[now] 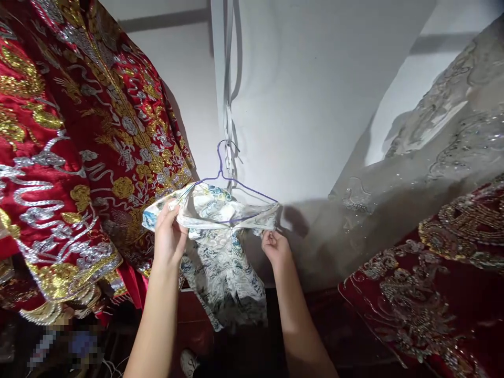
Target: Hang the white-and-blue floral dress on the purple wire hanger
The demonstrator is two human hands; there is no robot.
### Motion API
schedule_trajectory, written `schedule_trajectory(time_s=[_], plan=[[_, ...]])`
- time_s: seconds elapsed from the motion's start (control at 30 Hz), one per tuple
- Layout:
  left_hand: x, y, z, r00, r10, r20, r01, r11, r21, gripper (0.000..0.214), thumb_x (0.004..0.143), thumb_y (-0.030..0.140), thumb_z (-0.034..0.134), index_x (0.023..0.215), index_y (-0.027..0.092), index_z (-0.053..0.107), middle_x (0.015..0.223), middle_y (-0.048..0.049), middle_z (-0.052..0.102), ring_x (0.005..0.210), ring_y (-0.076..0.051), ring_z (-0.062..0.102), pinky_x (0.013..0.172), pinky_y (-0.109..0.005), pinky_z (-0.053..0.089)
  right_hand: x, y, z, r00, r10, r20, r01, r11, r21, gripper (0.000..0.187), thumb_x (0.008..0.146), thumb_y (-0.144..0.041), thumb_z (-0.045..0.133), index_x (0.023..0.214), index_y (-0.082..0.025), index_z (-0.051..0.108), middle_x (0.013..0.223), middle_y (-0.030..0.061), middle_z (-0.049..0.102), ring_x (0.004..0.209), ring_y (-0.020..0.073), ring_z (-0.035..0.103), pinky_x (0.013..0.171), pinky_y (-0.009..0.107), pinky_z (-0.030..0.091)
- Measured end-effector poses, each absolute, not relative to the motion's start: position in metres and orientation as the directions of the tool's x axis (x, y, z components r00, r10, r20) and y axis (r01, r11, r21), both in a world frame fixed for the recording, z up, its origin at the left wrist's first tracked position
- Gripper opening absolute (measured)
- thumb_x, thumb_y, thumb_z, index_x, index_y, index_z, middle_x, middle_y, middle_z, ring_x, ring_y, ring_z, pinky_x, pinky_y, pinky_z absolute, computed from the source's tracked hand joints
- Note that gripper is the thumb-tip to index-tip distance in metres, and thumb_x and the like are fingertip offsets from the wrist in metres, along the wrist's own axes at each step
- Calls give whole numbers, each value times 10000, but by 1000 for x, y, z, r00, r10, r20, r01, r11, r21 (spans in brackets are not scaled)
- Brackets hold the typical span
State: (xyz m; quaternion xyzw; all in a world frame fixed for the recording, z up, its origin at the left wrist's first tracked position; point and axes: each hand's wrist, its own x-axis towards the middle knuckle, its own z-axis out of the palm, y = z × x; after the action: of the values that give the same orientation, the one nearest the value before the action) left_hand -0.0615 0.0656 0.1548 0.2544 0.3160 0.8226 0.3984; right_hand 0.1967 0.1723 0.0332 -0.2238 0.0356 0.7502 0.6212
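Note:
A white dress (226,268) with a blue, green and yellow pattern hangs from a thin purple hanger (246,188). The hanger's hook sits against a white metal hanging strip on the wall. My left hand (170,226) pinches the dress near its left shoulder, thumb and fingers closed on the cloth. At the other side, my right hand (274,244) grips the dress just below the right end of the hanger, fingers curled together. The neckline stands spread between both hands, and the inside of the back shows. The skirt falls below, toward the dark floor.
To the left hang red garments (118,131) with gold and silver embroidery. On the right are a sheer beaded garment (437,126) and a dark red embroidered one (433,304). A white vertical rail (228,68) runs up the wall. A shoe (189,362) shows at the bottom.

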Motion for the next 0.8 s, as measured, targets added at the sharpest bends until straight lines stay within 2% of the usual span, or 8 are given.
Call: schedule_trajectory(time_s=[0.07,0.17,0.27,0.37,0.5,0.67,0.8], plan=[[-63,49,159,-527,822,217,-400,-465,790,319,734,240,783,1033,191,685,864,-13,703,648,-103,607,568,-190,467,181,171,32,-189,878,-440,-942,-289,-173,284,812,76,419,751,-185,513,620,-51,568,509,48,609,506,78,552],[-58,33,162,-511,795,325,-164,-462,871,327,793,316,761,1085,182,702,790,-9,673,594,-94,551,532,-192,426,160,163,31,-282,827,-487,-916,-383,-120,291,799,91,417,759,-184,502,601,-71,537,452,29,558,448,58,518],[-52,25,163,-580,685,442,82,-490,868,264,830,339,732,1026,163,722,649,23,579,551,-79,469,529,-188,378,143,149,29,-364,763,-535,-876,-475,-82,296,806,91,387,755,-178,499,607,-58,537,449,28,553,443,54,505],[-49,23,167,-629,584,513,218,-501,838,207,842,349,721,909,155,695,595,45,500,538,-73,416,530,-188,350,130,137,28,-414,707,-574,-839,-541,-61,287,831,74,372,758,-170,505,626,-34,552,471,38,570,453,66,507],[-51,30,170,-647,532,547,212,-563,799,218,835,362,724,862,171,624,595,61,461,512,-65,368,505,-184,322,112,125,24,-440,661,-608,-802,-594,-65,275,855,55,387,746,-172,496,615,-35,545,475,47,571,441,76,492],[-55,38,160,-653,577,491,103,-574,812,251,834,394,721,848,184,583,550,89,396,440,-49,288,442,-178,236,72,104,14,-486,615,-621,-735,-672,-90,283,819,81,409,726,-170,497,577,-49,522,430,47,516,436,88,475],[-72,29,145,-744,547,384,-4,-578,816,273,804,393,743,882,180,592,636,60,542,492,-62,439,500,-186,354,58,98,12,-515,640,-570,-696,-701,-159,209,827,24,521,733,-162,513,586,-44,534,456,54,527,454,107,472]])
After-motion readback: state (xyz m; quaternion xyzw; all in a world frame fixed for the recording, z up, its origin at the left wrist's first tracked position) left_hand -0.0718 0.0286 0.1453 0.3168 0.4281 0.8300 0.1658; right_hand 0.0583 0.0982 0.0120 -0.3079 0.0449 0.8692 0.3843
